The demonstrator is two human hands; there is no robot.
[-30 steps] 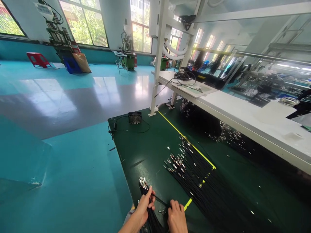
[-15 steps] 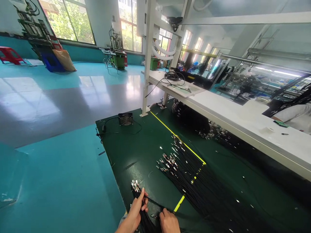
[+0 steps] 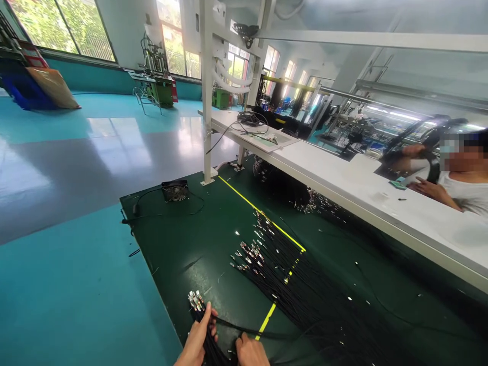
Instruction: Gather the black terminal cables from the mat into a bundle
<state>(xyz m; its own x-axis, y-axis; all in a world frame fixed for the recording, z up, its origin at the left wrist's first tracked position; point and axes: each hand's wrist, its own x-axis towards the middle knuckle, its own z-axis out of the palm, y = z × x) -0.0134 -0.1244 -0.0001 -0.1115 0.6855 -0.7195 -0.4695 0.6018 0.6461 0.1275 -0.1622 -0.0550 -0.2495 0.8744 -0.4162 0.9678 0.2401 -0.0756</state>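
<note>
Left hand [image 3: 196,339] fingers clasp an upright-slanting cable bundle [image 3: 202,320], metal plugs beyond fingertips; right hand [image 3: 249,352] curled, pinching one cable [image 3: 236,329].

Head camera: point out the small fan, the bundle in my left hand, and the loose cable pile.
Small fan [image 3: 175,191], head view, grille.
Bundle [image 3: 196,302], head view, metal connector tips.
Loose cable pile [image 3: 301,290], head view, black strands.

I am in a factory hall that assembles cables. My dark green tabletop [image 3: 198,244], marked with yellow tape lines [image 3: 263,216], is strewn with black cables [image 3: 305,290] tipped with metal connectors. A long white workbench [image 3: 343,183] runs beside it, a co-worker [image 3: 453,173] sits there, and machines [image 3: 154,81] stand on the glossy teal floor [image 3: 76,284] beneath tall windows [image 3: 57,23].
</note>
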